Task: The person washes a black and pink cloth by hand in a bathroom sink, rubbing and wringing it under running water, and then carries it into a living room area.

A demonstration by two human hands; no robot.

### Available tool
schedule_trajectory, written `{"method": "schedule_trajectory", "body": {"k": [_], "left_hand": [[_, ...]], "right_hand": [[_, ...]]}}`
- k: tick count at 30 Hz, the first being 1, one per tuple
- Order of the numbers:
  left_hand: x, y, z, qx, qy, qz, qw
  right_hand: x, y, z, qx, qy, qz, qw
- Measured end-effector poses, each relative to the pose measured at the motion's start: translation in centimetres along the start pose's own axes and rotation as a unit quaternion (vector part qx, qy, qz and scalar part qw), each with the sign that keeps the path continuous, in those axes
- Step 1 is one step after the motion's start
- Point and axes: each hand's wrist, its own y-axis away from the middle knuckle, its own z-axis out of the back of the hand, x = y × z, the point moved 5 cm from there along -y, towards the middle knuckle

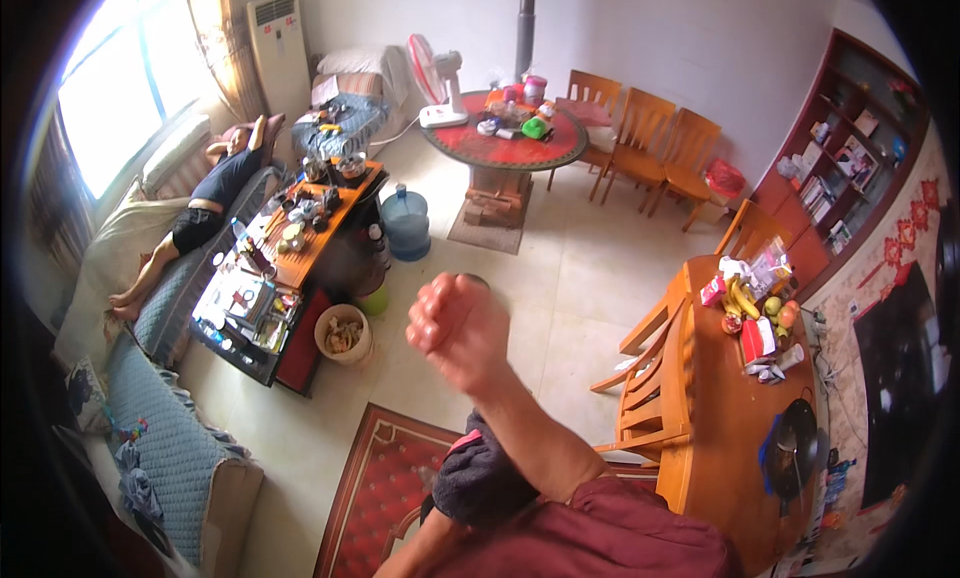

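Observation:
My right hand is raised in the middle of the view, its fingers curled into a fist. A dark rounded edge shows just behind it; I cannot tell what that is. The forearm comes out of a maroon sleeve. Below it, my left forearm runs up to a dark fleecy cloth with a pink strip. My left hand is out of sight at that cloth. A red patterned rug lies on the floor beneath.
A wooden table with fruit and a black pan stands right, chairs beside it. Left are a cluttered tea table, a waste bucket and a person lying on a sofa. A round table stands behind.

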Motion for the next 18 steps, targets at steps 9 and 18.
{"method": "schedule_trajectory", "body": {"k": [9, 18], "left_hand": [[12.0, -4.9, -1.0, -0.133, 0.260, 0.116, 0.949], [18.4, 3.7, -12.1, 0.095, 0.243, 0.087, 0.961]], "right_hand": [[-6.5, -8.9, 2.8, -0.021, 0.013, -0.018, 1.000], [-20.1, -18.7, 1.1, 0.047, -0.004, -0.160, 0.986]]}}
